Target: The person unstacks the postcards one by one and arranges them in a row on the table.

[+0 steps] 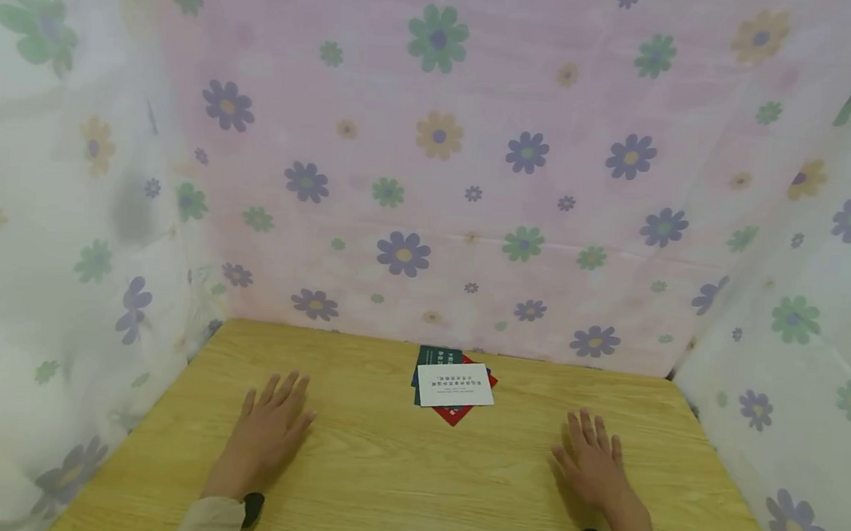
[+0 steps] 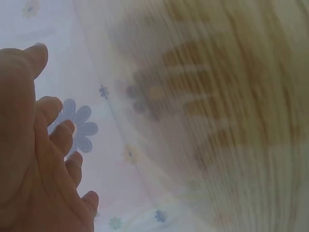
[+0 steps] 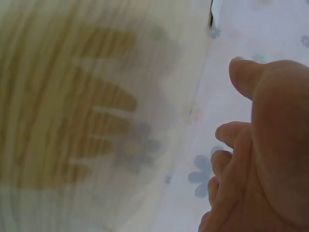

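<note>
A small loose pile of cards lies at the back middle of the table. On top is a white card [image 1: 457, 385] with printed lines; beneath it show a dark green card [image 1: 438, 354], corners of a red card [image 1: 454, 415] and a sliver of blue. Left of the pile, my left hand [image 1: 267, 431] is held palm down with fingers spread and straight. My right hand [image 1: 595, 464] mirrors it on the other side, fingers likewise extended. Neither touches the cards. In the wrist views, the left palm [image 2: 43, 145] and right palm [image 3: 260, 150] hold nothing.
The wood-grained table [image 1: 385, 488] reflects both hands in the wrist views. A pink flowered sheet [image 1: 473, 180] hangs along its back edge. Pale flowered sheets enclose the left side [image 1: 30, 237] and right side [image 1: 820, 318]. Each wrist wears a black band.
</note>
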Tool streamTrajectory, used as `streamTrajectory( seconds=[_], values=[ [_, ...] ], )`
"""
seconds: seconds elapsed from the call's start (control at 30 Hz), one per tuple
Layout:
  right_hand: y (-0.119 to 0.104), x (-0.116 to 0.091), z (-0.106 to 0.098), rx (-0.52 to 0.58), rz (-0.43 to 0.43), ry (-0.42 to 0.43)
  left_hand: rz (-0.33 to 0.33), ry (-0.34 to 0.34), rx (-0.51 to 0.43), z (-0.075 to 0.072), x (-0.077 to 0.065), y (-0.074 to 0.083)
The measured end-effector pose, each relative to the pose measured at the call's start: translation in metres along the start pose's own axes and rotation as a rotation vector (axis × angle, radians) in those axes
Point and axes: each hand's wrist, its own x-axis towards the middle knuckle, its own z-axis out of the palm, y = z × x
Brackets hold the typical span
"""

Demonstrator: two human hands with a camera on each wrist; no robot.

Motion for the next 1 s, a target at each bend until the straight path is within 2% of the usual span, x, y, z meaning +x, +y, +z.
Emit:
streamTrajectory(
  seconds=[0.13, 0.4, 0.6, 0.73, 0.83, 1.0],
  values=[
    [-0.009, 0.001, 0.0, 0.013, -0.03, 0.003, 0.016, 0.005, -0.024, 0.004, 0.006, 0.004],
    [-0.029, 0.01, 0.01, 0.036, -0.042, -0.079, -0.003, -0.078, -0.016, 0.009, 0.018, 0.021],
    [-0.045, 0.019, 0.019, 0.029, -0.087, -0.093, 0.033, -0.103, -0.049, 0.015, 0.027, 0.034],
    [-0.048, 0.026, 0.023, 0.018, -0.105, -0.111, 0.043, -0.142, -0.071, 0.021, 0.034, 0.043],
    [-0.048, 0.031, 0.026, 0.015, -0.109, -0.124, 0.028, -0.198, -0.087, 0.022, 0.038, 0.051],
    [-0.047, 0.04, 0.032, 0.027, -0.125, -0.12, 0.031, -0.228, -0.101, 0.029, 0.045, 0.062]
  ],
)
